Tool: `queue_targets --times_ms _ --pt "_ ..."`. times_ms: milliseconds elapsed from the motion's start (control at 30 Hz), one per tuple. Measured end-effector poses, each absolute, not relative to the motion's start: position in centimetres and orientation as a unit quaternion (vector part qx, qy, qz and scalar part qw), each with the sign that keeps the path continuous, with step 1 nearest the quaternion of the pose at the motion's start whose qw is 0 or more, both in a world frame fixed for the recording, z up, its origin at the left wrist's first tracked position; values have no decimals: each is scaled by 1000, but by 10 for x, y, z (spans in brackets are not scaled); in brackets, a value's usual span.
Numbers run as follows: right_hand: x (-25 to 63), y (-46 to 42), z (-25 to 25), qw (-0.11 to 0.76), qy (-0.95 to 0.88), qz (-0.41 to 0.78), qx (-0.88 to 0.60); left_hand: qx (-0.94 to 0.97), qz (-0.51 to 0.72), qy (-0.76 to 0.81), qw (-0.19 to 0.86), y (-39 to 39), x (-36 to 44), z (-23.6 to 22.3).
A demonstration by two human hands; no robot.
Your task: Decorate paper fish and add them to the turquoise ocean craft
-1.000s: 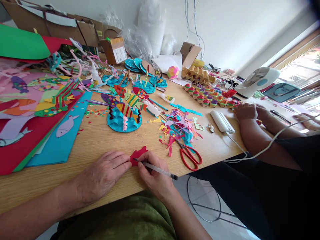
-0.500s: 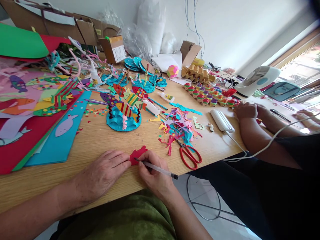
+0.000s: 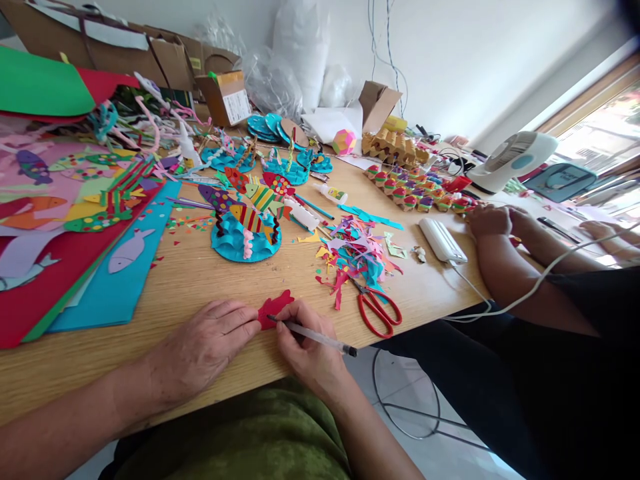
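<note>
A small red paper fish (image 3: 276, 308) lies on the wooden table close to its front edge. My left hand (image 3: 207, 343) rests flat on the table with its fingers stretched out, the fingertips pressing the fish's left end. A pen (image 3: 320, 339) with a clear barrel and black cap end is pinched in my right hand (image 3: 309, 347), its tip touching the fish. Red-handled scissors (image 3: 379, 312) lie to the right of my right hand, beside a heap of coloured paper scraps (image 3: 357, 257).
A blue paper-plate craft with striped fish (image 3: 246, 233) stands ahead. Coloured sheets (image 3: 107, 287) bearing paper fish spread at left. A glue bottle (image 3: 333, 194), white power bank (image 3: 443, 240) and painted egg carton (image 3: 417, 190) sit further right. Another person's arms (image 3: 505, 247) rest at the right.
The view has shifted very slightly. Both hands, the pen and the red fish stay practically in place.
</note>
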State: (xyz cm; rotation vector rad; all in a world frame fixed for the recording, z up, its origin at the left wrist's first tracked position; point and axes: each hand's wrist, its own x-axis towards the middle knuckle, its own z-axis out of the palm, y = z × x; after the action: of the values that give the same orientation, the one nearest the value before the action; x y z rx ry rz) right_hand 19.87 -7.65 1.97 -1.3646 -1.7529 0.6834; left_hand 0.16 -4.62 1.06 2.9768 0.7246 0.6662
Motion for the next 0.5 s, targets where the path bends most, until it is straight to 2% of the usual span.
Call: queue_targets --times_ms 500 --pt "199 -76 19 387 -703 260 -537 947 223 233 2 -46 3 6"
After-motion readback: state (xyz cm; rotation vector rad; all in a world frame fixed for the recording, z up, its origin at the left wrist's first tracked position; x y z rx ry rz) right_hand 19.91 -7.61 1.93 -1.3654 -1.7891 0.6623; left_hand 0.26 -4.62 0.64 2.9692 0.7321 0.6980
